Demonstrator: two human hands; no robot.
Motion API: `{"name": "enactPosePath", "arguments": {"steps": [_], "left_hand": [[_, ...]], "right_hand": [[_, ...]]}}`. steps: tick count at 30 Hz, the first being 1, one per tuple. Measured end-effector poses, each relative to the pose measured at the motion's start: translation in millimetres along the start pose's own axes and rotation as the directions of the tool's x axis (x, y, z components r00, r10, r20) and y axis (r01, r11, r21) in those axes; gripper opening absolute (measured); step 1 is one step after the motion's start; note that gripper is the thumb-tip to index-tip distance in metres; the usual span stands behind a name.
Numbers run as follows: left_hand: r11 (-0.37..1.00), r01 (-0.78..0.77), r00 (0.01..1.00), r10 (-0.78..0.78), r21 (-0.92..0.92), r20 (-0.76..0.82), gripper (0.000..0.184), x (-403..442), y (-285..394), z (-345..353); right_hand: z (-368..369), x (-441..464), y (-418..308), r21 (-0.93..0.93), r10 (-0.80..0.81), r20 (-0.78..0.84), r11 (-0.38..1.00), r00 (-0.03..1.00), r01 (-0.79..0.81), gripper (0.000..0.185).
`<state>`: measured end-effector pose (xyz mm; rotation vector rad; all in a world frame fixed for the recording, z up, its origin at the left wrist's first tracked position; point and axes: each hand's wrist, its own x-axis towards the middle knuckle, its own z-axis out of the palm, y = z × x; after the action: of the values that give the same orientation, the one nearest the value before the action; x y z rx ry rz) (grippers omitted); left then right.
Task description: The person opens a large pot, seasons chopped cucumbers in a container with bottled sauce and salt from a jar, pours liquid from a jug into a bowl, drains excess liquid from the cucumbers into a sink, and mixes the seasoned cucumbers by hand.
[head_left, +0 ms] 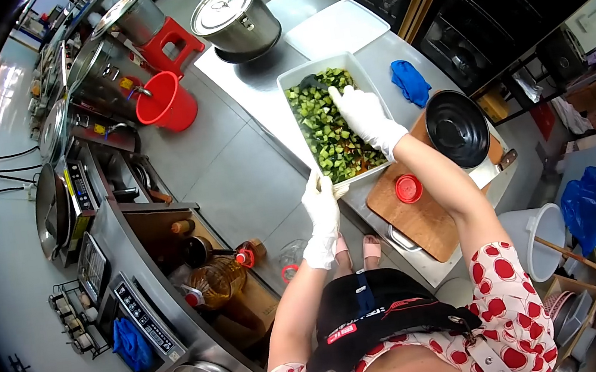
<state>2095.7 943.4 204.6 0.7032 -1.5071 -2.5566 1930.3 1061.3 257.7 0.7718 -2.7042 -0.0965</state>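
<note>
A white rectangular container (295, 127) full of diced cucumber (328, 125) sits on the steel table and is tilted slightly in view. My left hand (321, 209), in a white glove, grips its near left corner by the rim. Over the cucumber is my gloved right hand (364, 118), fingers closed. A dark utensil (310, 81) shows just beyond its fingertips, lying on the cucumber; its exact kind is unclear and its handle is hidden. Some brownish-red bits show among the dice at the near end.
Around the container are a white lid (348, 23), a blue cloth (411, 83), a black bowl (457, 127), and a wooden board (413, 227) with a red cap (409, 188). A lidded steel pot (239, 21) stands at the far end. A red bucket (171, 105) stands on the floor.
</note>
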Motion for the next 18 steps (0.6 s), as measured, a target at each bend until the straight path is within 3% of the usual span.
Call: {"name": "enactPosePath", "arguments": {"steps": [4,6,11,14,18], "left_hand": [[0.999,-0.001,0.999,0.0,-0.042,-0.032,0.04,-1,-1,3],[0.999,0.005,0.999,-0.007,-0.042,-0.039,0.039,-1,-3,2],[0.997,0.012,0.999,-0.015,-0.074,-0.039,0.039,-2,-3,4],[0.996,0.022,1.0,-0.022,-0.089,-0.006,0.039,-1,-3,2],[0.998,0.028,1.0,-0.027,-0.054,0.016,0.039,1,-1,0]], "right_hand": [[9,-15,30,-0.007,0.099,0.092,0.995,0.991,-0.099,0.033],[15,-37,45,-0.014,0.11,0.043,0.994,0.993,-0.11,0.044],[-28,-100,15,0.019,0.167,0.194,0.985,0.967,-0.174,0.043],[-56,-121,12,0.161,0.166,0.088,0.971,0.982,-0.178,0.043],[-107,-134,-8,0.197,0.134,0.107,0.968,0.985,-0.153,0.049]]}}
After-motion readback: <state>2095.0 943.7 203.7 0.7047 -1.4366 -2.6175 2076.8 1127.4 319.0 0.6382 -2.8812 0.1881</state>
